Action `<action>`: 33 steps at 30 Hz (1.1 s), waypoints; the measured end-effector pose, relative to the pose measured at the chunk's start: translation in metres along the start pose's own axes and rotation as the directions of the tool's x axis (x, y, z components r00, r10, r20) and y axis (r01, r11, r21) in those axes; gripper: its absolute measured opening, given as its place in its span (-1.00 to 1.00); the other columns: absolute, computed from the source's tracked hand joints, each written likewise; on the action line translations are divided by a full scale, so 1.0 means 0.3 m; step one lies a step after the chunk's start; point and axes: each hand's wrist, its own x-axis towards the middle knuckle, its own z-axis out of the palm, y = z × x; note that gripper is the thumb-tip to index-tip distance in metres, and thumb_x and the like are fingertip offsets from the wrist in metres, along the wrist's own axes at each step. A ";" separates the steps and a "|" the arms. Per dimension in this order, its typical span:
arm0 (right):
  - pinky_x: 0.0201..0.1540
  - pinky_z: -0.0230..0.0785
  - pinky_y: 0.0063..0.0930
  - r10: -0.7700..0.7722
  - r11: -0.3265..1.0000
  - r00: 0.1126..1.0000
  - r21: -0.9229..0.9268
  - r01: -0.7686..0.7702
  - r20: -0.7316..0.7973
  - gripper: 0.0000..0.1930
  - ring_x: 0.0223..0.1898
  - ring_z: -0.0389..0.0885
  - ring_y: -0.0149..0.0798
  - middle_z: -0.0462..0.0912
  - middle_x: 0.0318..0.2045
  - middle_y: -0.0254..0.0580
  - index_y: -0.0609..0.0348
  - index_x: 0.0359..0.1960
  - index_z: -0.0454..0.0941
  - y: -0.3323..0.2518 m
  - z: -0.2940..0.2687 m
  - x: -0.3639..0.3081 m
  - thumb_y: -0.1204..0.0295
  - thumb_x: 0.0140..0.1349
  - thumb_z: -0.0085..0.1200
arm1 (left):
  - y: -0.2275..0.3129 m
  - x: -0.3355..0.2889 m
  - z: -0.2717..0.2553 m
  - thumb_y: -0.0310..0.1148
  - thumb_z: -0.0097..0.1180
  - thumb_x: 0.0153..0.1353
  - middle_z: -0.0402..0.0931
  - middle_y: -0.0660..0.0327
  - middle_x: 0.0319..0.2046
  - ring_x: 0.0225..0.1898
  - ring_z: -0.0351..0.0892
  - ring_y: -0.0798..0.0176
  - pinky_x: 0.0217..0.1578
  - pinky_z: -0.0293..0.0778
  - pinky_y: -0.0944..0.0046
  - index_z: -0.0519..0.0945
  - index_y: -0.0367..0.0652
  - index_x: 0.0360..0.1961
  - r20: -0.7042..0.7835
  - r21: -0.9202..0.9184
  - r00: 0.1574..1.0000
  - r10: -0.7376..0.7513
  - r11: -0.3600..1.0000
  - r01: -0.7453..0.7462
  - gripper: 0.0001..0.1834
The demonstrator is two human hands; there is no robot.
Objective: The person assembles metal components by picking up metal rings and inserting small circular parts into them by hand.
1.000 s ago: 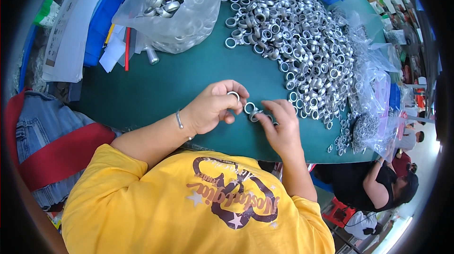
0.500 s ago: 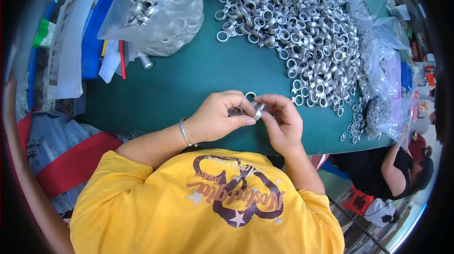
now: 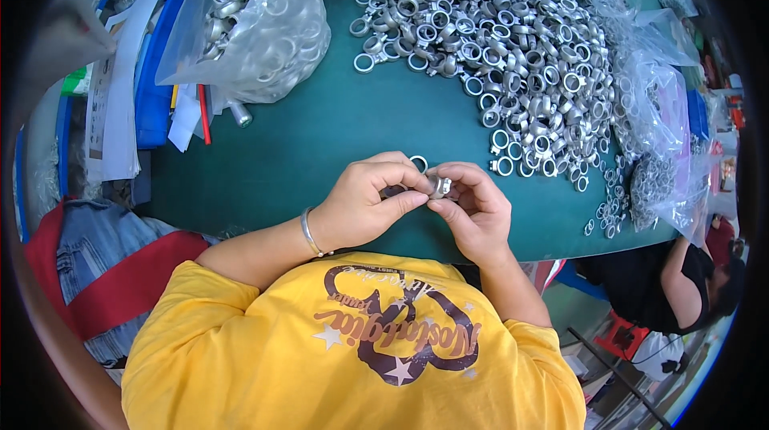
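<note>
Two bare hands meet over a green counter (image 3: 336, 130), close to the person's yellow shirt (image 3: 352, 342); the left hand (image 3: 370, 194) and the right hand (image 3: 478, 210) pinch one silver metal clamp ring (image 3: 439, 186) between thumbs and fingers, its lug toward the right hand; a second ring (image 3: 419, 162) shows just beyond the left fingertips, and whether it is held or lies on the counter I cannot tell. The piece in hand seems midway through handling; a large heap of silver rings (image 3: 481, 46) lies loose beyond, and a clear plastic bag (image 3: 276, 46) at the left holds similar ones; which are finished and which are left cannot be judged. The fingers hide most of the held ring; the heap's far edge is cut off; the small rings (image 3: 615, 202) at the right are hard to make out.
</note>
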 end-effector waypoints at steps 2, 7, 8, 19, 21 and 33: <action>-0.19 0.44 -0.58 -0.046 0.994 0.999 -0.096 0.047 0.008 -0.67 -0.26 0.52 -0.38 0.47 -0.18 -0.11 0.34 -0.14 0.43 -0.001 -0.005 0.006 0.71 0.00 0.13 | 0.009 0.001 0.001 -0.52 0.17 0.06 0.48 0.26 -0.40 -0.40 0.45 0.44 -0.39 0.36 0.48 0.56 -0.25 -0.37 0.009 -0.009 1.000 -0.018 1.000 0.018 -0.91; -0.31 0.43 -0.61 -0.139 0.935 0.990 -0.326 0.144 0.038 -0.66 -0.35 0.51 -0.38 0.48 -0.23 -0.10 0.31 -0.18 0.45 -0.010 -0.002 0.014 0.70 -0.06 0.17 | 0.013 -0.003 0.014 -0.47 0.19 0.07 0.47 0.30 -0.37 -0.38 0.45 0.52 -0.37 0.38 0.54 0.49 -0.25 -0.32 -0.018 -0.120 0.996 -0.091 0.989 0.089 -0.83; -0.33 0.41 -0.62 -0.169 0.925 0.985 -0.339 0.171 0.036 -0.66 -0.37 0.51 -0.38 0.48 -0.24 -0.10 0.30 -0.19 0.45 -0.012 0.003 0.016 0.70 -0.07 0.18 | 0.014 -0.002 0.016 -0.47 0.19 0.07 0.47 0.30 -0.37 -0.38 0.45 0.52 -0.37 0.38 0.54 0.49 -0.25 -0.32 -0.017 -0.120 0.996 -0.091 0.989 0.088 -0.83; -0.31 0.40 -0.61 -0.275 0.957 0.953 -0.133 0.258 -0.130 -0.66 -0.37 0.52 -0.36 0.52 -0.30 -0.05 0.32 -0.24 0.38 -0.020 0.021 0.005 0.77 -0.08 0.16 | 0.015 0.014 -0.015 -0.48 0.04 0.18 0.54 0.21 -0.44 -0.50 0.51 0.43 -0.49 0.46 0.49 0.53 -0.31 -0.26 0.001 -0.438 0.925 -0.381 0.831 0.343 -0.86; -0.31 0.40 -0.58 -0.312 0.930 0.948 -0.224 0.291 -0.063 -0.70 -0.38 0.53 -0.32 0.54 -0.34 -0.04 0.32 -0.28 0.40 -0.032 0.019 0.015 0.76 -0.08 0.17 | 0.012 0.017 -0.020 -0.46 0.00 0.20 0.55 0.18 -0.41 -0.48 0.54 0.40 -0.46 0.50 0.46 0.53 -0.32 -0.23 0.033 -0.533 0.902 -0.429 0.756 0.379 -0.83; -0.35 0.30 -0.27 -0.148 0.537 0.988 -0.835 0.121 0.048 -0.82 -0.41 0.44 -0.06 0.49 -0.51 -0.12 0.23 -0.41 0.52 -0.003 -0.004 0.102 0.46 -0.08 0.20 | -0.037 0.013 -0.081 -0.40 -0.02 0.20 0.46 0.20 -0.42 -0.49 0.47 0.38 -0.59 0.40 0.49 0.47 -0.27 -0.26 0.056 -0.760 0.828 -0.558 0.514 0.398 -0.84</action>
